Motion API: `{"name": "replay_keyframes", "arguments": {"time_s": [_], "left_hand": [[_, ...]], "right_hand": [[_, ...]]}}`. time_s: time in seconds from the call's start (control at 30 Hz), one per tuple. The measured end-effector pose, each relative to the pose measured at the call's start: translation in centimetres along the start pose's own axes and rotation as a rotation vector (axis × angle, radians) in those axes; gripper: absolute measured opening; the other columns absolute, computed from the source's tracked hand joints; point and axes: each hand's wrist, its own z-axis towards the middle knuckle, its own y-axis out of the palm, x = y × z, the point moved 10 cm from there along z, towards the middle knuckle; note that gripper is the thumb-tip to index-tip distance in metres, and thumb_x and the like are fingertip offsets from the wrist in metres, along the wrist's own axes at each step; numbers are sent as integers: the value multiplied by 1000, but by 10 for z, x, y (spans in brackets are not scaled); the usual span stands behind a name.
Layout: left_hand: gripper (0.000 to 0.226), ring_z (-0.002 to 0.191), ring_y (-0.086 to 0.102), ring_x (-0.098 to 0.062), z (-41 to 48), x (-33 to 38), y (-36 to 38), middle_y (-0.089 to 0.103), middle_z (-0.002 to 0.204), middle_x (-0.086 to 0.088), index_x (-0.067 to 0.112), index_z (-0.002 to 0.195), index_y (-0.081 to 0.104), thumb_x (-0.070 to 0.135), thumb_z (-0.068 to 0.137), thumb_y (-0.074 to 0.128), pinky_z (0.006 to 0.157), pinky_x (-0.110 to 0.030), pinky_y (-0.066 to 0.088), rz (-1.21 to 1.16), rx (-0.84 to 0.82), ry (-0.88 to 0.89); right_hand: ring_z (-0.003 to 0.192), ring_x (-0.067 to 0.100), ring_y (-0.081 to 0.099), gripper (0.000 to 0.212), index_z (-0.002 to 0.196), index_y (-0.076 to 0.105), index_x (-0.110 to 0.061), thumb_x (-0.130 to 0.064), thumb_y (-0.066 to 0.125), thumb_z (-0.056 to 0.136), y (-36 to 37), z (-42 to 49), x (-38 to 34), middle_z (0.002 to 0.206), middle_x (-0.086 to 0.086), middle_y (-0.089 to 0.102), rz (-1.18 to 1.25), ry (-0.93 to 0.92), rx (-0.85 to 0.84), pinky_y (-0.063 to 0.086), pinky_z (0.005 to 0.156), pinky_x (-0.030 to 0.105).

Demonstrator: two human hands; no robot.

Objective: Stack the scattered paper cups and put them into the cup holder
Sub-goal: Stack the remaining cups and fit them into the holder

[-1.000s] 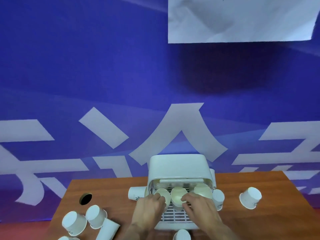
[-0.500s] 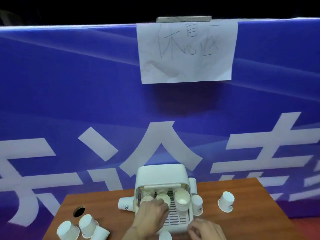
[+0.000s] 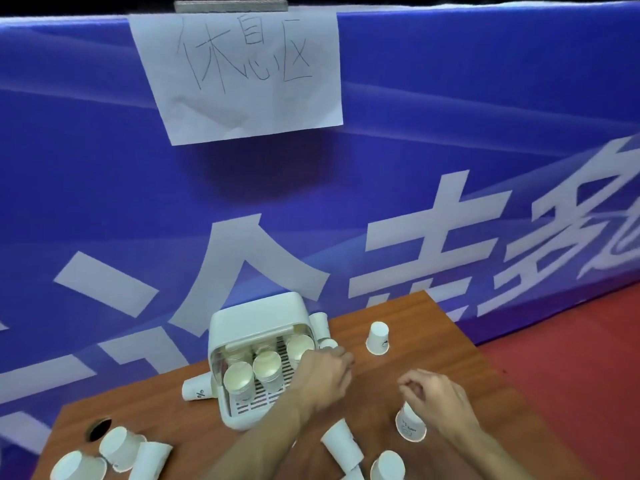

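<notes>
The white cup holder (image 3: 256,315) stands on the wooden table (image 3: 433,327) with several stacks of paper cups (image 3: 266,367) inside it. My left hand (image 3: 323,374) reaches across the holder's right side, its fingers curled round a mostly hidden cup (image 3: 328,342) standing there. My right hand (image 3: 434,398) is farther right and grips the top of an upside-down cup (image 3: 410,427). Another upside-down cup (image 3: 377,337) stands alone at the back right. Loose cups lie near the front (image 3: 341,445), (image 3: 388,465).
Three more cups (image 3: 121,448) are clustered at the table's front left beside a round hole (image 3: 98,427). One cup (image 3: 195,391) lies on its side left of the holder, and others (image 3: 320,323) stand behind its right corner. A blue banner (image 3: 450,168) walls the far edge; red floor (image 3: 571,358) lies to the right.
My left hand has moved from the cups inside the holder to the cup at its right side. My right hand has shifted right onto the upside-down cup. The view has swung left.
</notes>
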Motion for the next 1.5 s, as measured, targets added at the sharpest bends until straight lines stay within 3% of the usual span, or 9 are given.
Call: {"name": "replay_keyframes", "arguments": {"time_s": [0.17,0.3,0.43,0.63,0.83,1.1,1.4,1.5], "left_hand": [[29,95,60,-27,16,30,-1,60,105,-1,21,109,59,33,95,37,72,-39,50,17,12,101],[26,95,59,-27,28,46,5,60,102,-2,20,107,59,32,94,39,72,-38,47,13,-1,153],[26,94,59,-30,27,66,21,60,101,-4,18,104,58,32,94,39,72,-41,49,35,-50,204],[26,93,60,-31,42,72,30,61,102,-5,17,103,58,32,95,39,71,-41,49,34,-54,224],[19,93,61,-31,56,72,46,59,100,-5,16,100,56,28,94,43,64,-37,38,-11,-105,191],[26,111,55,-25,58,67,97,61,116,-4,17,117,58,26,94,47,85,-39,51,-88,-259,112],[28,113,55,-26,60,52,125,61,122,-2,19,117,58,30,96,45,84,-38,50,-94,-292,-21],[30,109,59,-28,58,43,133,62,121,-4,19,117,59,34,95,45,82,-37,51,-85,-307,-45]], "right_hand": [[72,-20,49,9,96,63,-44,-45,59,87,-9,-22,29,78,-34,57,-53,71,4,39,67,11],[88,-5,57,16,100,62,-43,-46,53,87,-9,-33,41,84,-30,58,-75,91,18,40,72,16],[96,1,61,22,107,64,-41,-45,53,88,5,-44,51,98,-24,65,-89,106,-13,43,80,20],[97,1,63,26,109,65,-41,-44,51,88,16,-32,61,100,-22,68,-110,95,-43,43,80,20],[104,11,62,27,113,64,-37,-42,49,90,23,-3,69,109,-14,67,-134,37,-114,45,83,26],[114,20,54,23,110,61,-25,-37,53,93,55,24,85,110,-5,63,-182,-48,-307,47,85,34],[119,15,54,31,123,61,-33,-37,54,92,89,52,83,124,-9,63,-138,-108,-392,44,89,31],[127,16,51,33,126,60,-30,-38,55,94,101,62,79,129,-10,61,-133,-130,-409,43,97,32]]}}
